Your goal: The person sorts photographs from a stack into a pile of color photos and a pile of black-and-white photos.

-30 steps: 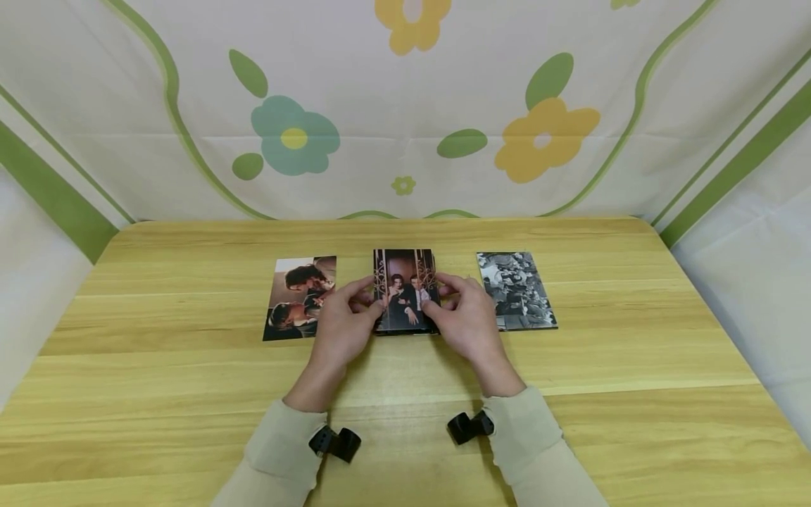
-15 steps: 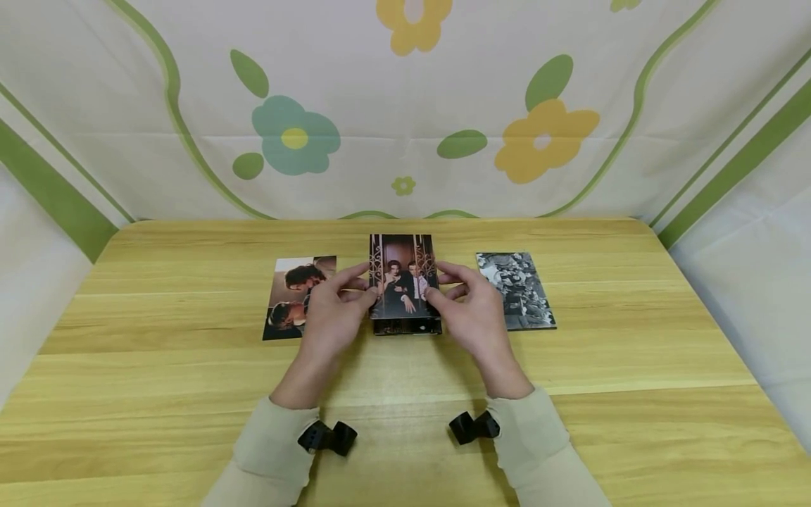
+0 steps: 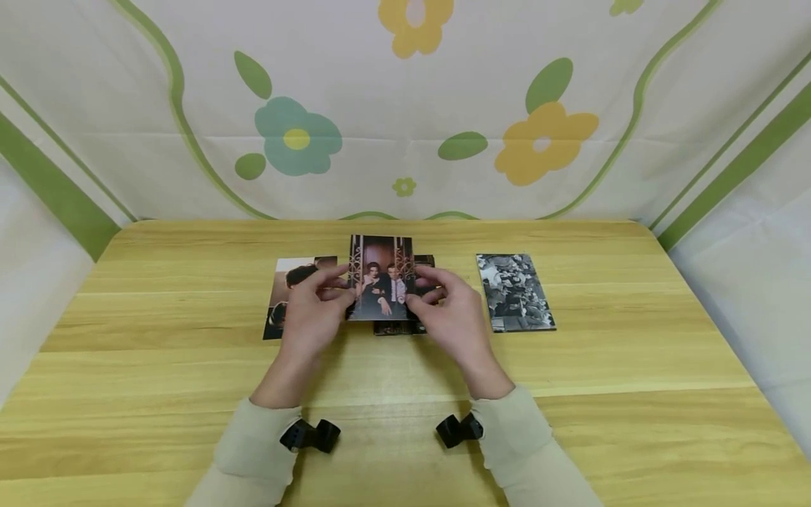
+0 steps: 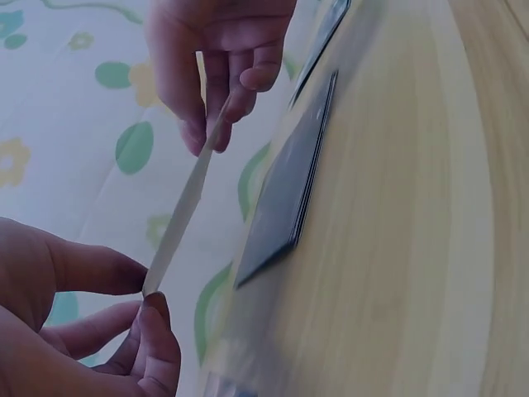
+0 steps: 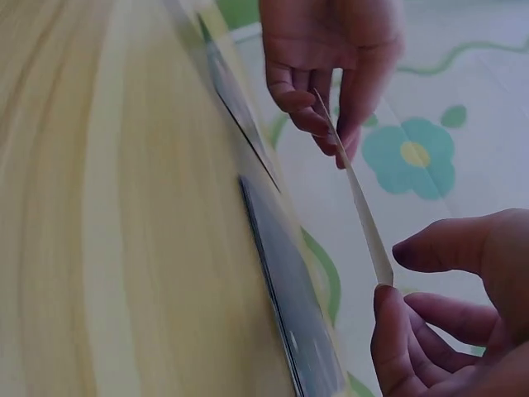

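A photo card (image 3: 380, 282) of two people before an ornate gate is held up between both hands. My left hand (image 3: 317, 303) pinches its left edge between thumb and fingers; my right hand (image 3: 446, 310) pinches the right edge. In both wrist views the card (image 4: 183, 215) shows edge-on, raised off the table. Under it lies a stack of dark cards (image 3: 426, 329), partly covered in the head view; the right wrist view shows that stack (image 5: 289, 289) flat on the wood.
To the left, a card with a warm-toned picture (image 3: 277, 310) lies partly behind my left hand. A black-and-white card pile (image 3: 516, 292) lies to the right. The wooden table (image 3: 393, 394) meets a flowered cloth (image 3: 393, 105) at its back edge.
The photo card has been lifted off the middle stack and carried left, uncovering part of the dark cards. Both hands moved up and then left with it.
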`<action>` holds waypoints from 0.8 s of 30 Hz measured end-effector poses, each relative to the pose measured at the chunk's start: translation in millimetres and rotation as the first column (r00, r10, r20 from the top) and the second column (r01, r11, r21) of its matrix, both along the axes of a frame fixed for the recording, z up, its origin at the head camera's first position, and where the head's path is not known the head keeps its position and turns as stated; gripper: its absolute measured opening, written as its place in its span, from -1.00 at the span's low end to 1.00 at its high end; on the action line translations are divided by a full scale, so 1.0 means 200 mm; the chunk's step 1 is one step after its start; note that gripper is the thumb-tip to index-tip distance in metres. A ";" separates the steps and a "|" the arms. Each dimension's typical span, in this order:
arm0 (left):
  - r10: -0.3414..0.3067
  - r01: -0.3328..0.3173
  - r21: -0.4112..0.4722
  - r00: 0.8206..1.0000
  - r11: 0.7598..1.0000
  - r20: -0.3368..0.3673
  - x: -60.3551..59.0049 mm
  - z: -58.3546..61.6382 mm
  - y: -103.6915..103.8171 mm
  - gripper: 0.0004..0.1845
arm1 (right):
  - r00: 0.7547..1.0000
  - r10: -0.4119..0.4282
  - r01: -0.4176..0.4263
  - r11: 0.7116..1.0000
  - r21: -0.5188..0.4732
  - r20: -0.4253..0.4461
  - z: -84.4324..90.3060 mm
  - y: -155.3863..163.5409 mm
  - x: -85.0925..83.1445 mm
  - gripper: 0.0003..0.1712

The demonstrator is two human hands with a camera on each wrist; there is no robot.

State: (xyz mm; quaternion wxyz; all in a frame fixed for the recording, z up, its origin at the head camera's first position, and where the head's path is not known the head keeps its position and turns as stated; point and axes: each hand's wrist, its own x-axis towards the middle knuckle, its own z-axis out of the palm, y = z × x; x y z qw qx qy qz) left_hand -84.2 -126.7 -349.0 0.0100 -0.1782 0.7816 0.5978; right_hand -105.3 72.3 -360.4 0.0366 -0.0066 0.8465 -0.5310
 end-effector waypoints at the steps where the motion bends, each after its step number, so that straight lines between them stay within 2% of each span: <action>1: 0.006 -0.006 -0.009 1.000 1.000 0.003 0.00 0.00 -0.02 -0.49 | 1.000 0.014 -0.014 1.000 -0.005 -0.011 0.00 -0.02 0.00 -0.40; 6: 0.043 -0.042 -0.040 0.999 0.998 0.022 0.02 0.02 -0.16 -0.48 | 0.991 0.117 -0.118 0.993 -0.011 -0.067 -0.01 -0.15 0.00 -0.38; 10: 0.041 -0.038 -0.053 0.997 0.998 0.061 0.04 0.01 -0.28 -0.46 | 0.977 0.188 -0.187 0.982 0.016 -0.102 -0.03 -0.26 0.02 -0.40; 14: 0.049 -0.043 -0.059 0.995 0.997 0.089 0.07 0.00 -0.39 -0.45 | 0.968 0.231 -0.235 0.972 -0.025 -0.100 -0.05 -0.34 0.05 -0.39; 18: 0.077 -0.069 -0.073 0.991 0.995 0.105 0.10 -0.02 -0.46 -0.43 | 0.964 0.255 -0.259 0.964 -0.055 -0.074 -0.05 -0.42 0.07 -0.39; 24: 0.100 -0.089 -0.090 0.987 0.992 0.127 0.11 -0.03 -0.51 -0.42 | 0.965 0.256 -0.257 0.966 -0.025 -0.050 -0.05 -0.48 0.07 -0.36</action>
